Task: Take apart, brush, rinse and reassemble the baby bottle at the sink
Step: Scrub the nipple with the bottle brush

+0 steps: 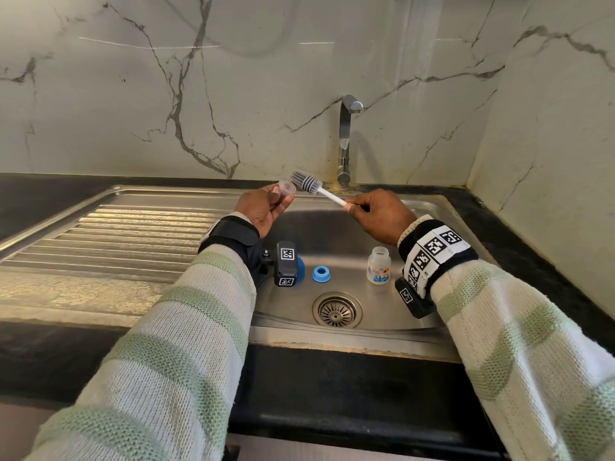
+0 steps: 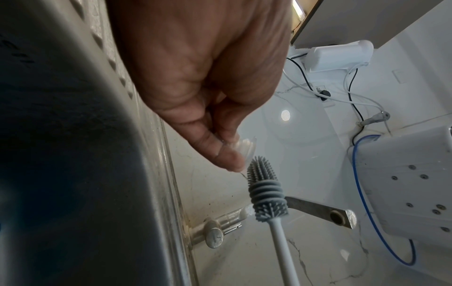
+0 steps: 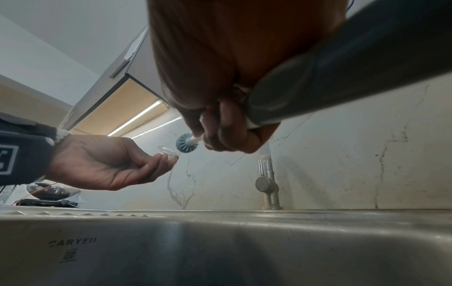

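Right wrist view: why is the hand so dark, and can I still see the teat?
Right wrist view: backlit by the under-cabinet light strip, so the right hand is silhouetted; the clear teat shows faintly. Head view: evenly lit, teat sharp.

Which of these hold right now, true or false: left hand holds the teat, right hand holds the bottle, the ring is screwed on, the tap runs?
1. The left hand holds the clear teat. True.
2. The right hand holds the bottle. False: it grips the brush; the bottle stands in the sink.
3. The blue ring is screwed onto the bottle. False: it lies apart on the sink floor.
4. The tap is running. False: no water shows.
5. The bottle stands upright. True.
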A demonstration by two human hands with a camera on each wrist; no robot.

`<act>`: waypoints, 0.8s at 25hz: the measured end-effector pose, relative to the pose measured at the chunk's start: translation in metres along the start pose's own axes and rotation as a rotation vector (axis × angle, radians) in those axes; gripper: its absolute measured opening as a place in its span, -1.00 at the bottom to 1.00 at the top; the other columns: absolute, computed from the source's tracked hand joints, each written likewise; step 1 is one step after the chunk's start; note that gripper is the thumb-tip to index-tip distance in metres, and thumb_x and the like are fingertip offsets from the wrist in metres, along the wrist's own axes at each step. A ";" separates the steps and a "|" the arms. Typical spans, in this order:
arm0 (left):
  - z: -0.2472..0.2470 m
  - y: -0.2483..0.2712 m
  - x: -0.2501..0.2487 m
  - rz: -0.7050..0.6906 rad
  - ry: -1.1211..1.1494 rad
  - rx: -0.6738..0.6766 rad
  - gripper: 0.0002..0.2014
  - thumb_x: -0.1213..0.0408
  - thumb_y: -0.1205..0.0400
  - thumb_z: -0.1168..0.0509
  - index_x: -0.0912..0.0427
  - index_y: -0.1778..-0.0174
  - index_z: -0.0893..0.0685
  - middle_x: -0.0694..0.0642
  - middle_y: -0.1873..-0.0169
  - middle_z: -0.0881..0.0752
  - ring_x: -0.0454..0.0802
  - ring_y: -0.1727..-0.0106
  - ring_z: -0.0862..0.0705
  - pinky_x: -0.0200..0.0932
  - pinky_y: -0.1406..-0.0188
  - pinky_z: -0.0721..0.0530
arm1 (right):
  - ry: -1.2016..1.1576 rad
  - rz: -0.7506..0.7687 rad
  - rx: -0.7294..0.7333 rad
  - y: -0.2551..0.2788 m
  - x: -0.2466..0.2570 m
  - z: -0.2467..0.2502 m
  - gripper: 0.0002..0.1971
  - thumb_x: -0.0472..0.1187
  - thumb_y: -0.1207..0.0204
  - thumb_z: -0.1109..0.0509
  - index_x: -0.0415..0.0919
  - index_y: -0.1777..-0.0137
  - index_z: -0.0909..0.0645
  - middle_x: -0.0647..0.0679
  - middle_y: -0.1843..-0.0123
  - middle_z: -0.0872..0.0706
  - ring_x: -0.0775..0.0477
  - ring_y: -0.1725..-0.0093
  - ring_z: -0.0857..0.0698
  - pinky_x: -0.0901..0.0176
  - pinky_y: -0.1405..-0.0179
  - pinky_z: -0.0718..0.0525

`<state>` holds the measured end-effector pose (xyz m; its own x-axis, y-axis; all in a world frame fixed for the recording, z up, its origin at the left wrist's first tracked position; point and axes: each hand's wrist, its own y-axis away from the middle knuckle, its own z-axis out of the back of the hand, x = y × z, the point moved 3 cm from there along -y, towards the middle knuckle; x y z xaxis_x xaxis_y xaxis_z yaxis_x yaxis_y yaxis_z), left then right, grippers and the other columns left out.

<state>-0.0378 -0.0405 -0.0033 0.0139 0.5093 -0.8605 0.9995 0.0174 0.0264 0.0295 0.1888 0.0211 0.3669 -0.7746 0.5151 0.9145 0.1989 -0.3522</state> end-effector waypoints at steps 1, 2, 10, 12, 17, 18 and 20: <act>-0.001 0.001 0.001 0.005 -0.006 0.011 -0.79 0.58 -0.73 -0.11 0.40 -0.05 -0.66 0.26 -0.01 -0.76 0.04 0.01 -0.75 -0.26 0.12 -0.80 | 0.000 0.005 -0.002 0.000 0.001 0.000 -0.72 -0.08 -0.68 -0.29 -0.12 -0.27 -0.73 -0.06 0.24 -0.76 0.07 0.37 -0.57 0.23 0.38 -0.53; -0.001 0.001 0.002 0.011 -0.015 0.020 -0.79 0.58 -0.73 -0.11 0.39 -0.05 -0.66 0.25 0.00 -0.76 0.03 0.01 -0.75 -0.27 0.14 -0.80 | 0.010 0.009 0.004 0.000 0.001 -0.001 -0.71 -0.08 -0.68 -0.29 -0.12 -0.28 -0.73 -0.06 0.23 -0.76 0.07 0.36 -0.57 0.23 0.37 -0.53; -0.002 0.002 0.002 0.010 -0.045 0.046 -0.79 0.56 -0.74 -0.11 0.37 -0.06 -0.66 0.25 0.02 -0.75 0.03 0.00 -0.75 -0.27 0.11 -0.80 | -0.011 0.017 0.001 0.001 0.004 -0.001 -0.71 -0.07 -0.68 -0.30 -0.13 -0.28 -0.72 -0.06 0.24 -0.76 0.06 0.35 -0.58 0.19 0.33 -0.57; -0.002 0.003 0.003 0.019 -0.044 0.051 -0.79 0.57 -0.74 -0.10 0.38 -0.08 -0.65 0.25 0.03 -0.76 0.03 0.02 -0.76 -0.26 0.13 -0.80 | -0.015 0.016 0.012 0.001 0.005 -0.001 -0.72 -0.07 -0.68 -0.31 -0.12 -0.27 -0.73 -0.07 0.24 -0.76 0.06 0.37 -0.57 0.20 0.34 -0.56; 0.000 0.002 0.001 0.016 -0.045 0.029 -0.76 0.57 -0.74 -0.09 0.40 -0.20 -0.63 0.24 0.01 -0.76 0.03 0.02 -0.76 -0.28 0.19 -0.79 | -0.027 -0.006 0.029 0.003 0.002 0.002 -0.73 -0.06 -0.66 -0.33 -0.11 -0.23 -0.75 0.05 0.34 -0.70 0.08 0.39 -0.56 0.27 0.40 -0.49; 0.001 0.001 0.002 0.019 -0.048 0.026 -0.75 0.58 -0.74 -0.09 0.39 -0.24 -0.61 0.23 0.01 -0.76 0.03 0.03 -0.76 -0.28 0.20 -0.79 | -0.033 -0.013 0.045 0.003 0.001 0.002 -0.74 -0.05 -0.66 -0.33 -0.10 -0.21 -0.76 0.07 0.36 -0.69 0.07 0.39 -0.56 0.26 0.38 -0.51; 0.001 0.001 0.001 0.014 -0.059 0.015 -0.74 0.56 -0.74 -0.09 0.39 -0.28 -0.60 0.25 -0.02 -0.74 0.04 0.01 -0.75 -0.29 0.22 -0.78 | 0.023 -0.039 0.018 0.001 -0.002 0.006 -0.73 -0.04 -0.65 -0.32 -0.11 -0.19 -0.77 0.02 0.31 -0.71 0.02 0.35 -0.61 0.21 0.32 -0.58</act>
<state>-0.0367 -0.0410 -0.0053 0.0293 0.4575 -0.8887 0.9995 -0.0024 0.0317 0.0303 0.1941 0.0241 0.3275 -0.7957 0.5095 0.9309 0.1793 -0.3183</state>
